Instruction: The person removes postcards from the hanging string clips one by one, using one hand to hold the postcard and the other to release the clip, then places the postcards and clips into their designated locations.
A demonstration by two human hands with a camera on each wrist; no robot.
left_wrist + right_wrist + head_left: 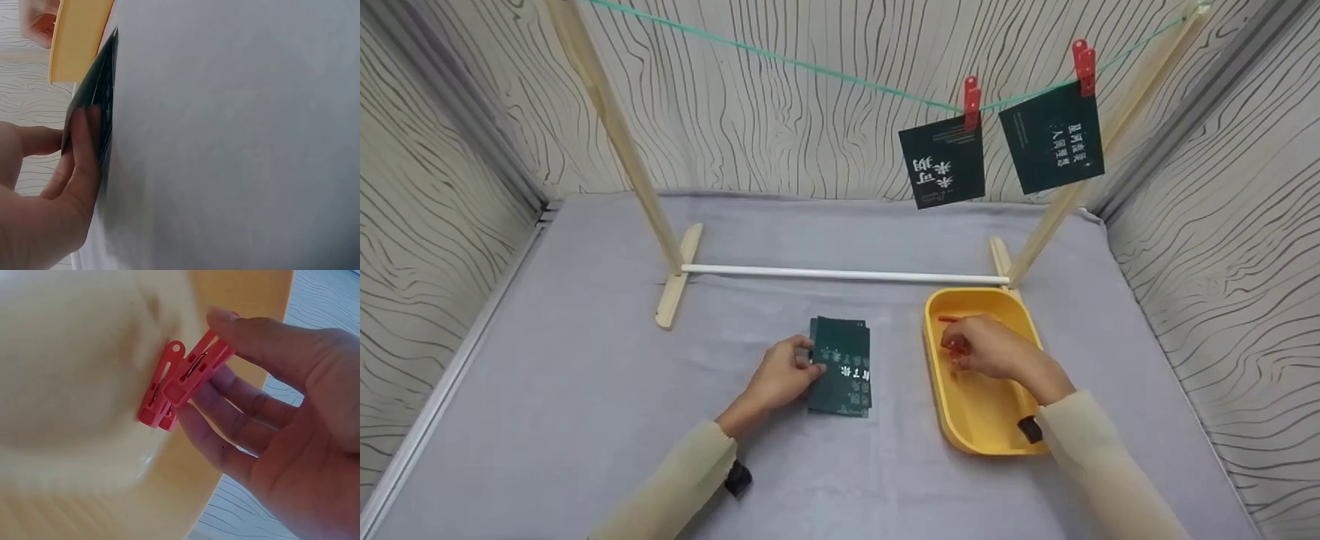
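Note:
My left hand (778, 376) pinches the left edge of a dark green card (840, 349) with white writing, thumb on top and fingers beneath. More cards of the same kind show at the edges under it, and the left wrist view has the held card (85, 93) tilted up along that edge. Over the yellow tray (941, 409) is my right hand (997, 349), gripping a red clothespin (199, 368) between thumb and fingers. Another red clothespin (154, 396) lies just beyond it in the tray.
Behind stands a wooden frame with a left post (615, 135), a white crossbar (840, 274) and a sagging green string (780, 56). Two dark green cards hang at its right, the left card (952, 157) and right card (1042, 142), each on a red clothespin (1084, 69).

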